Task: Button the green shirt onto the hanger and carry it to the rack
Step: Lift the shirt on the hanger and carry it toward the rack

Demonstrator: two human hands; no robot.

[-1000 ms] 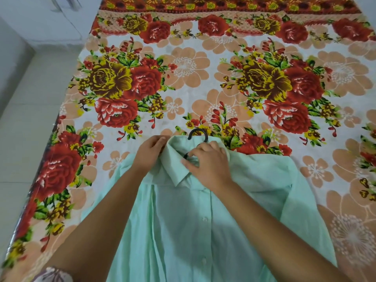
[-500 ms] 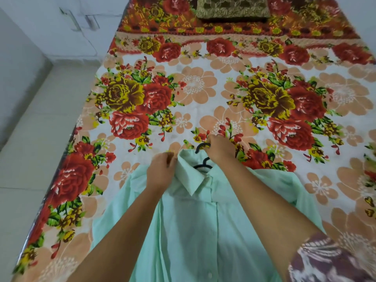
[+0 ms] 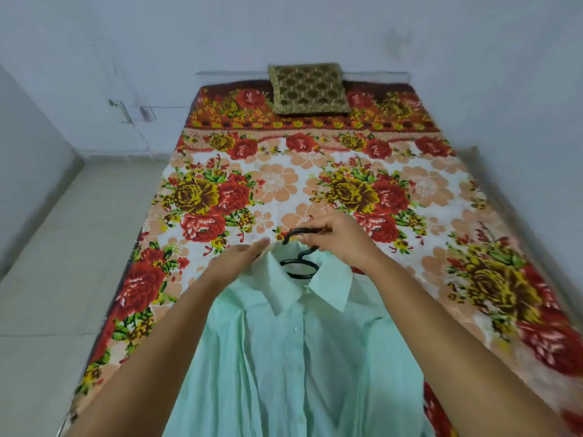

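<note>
Head camera: A green shirt [image 3: 296,357] lies front-up at the near end of a bed [image 3: 315,184] covered in a floral sheet, its collar spread around a black hanger [image 3: 298,263] whose hook pokes out past the neckline. The right hand [image 3: 339,241] has its fingers [image 3: 310,238] curled closed around that hook, the natural handle for lifting the garment in one piece. The left hand [image 3: 238,263] rests flat and open on the shirt's shoulder beside the collar, gripping nothing, apparently steadying the cloth so it stays seated on the hanger. A button [image 3: 296,328] just below the collar looks fastened and the placket lies closed, suggesting the buttoning is largely done and the lift is next. A patterned cushion [image 3: 308,88] sits at the far head of the bed, against the wall. No rack is in view.
</note>
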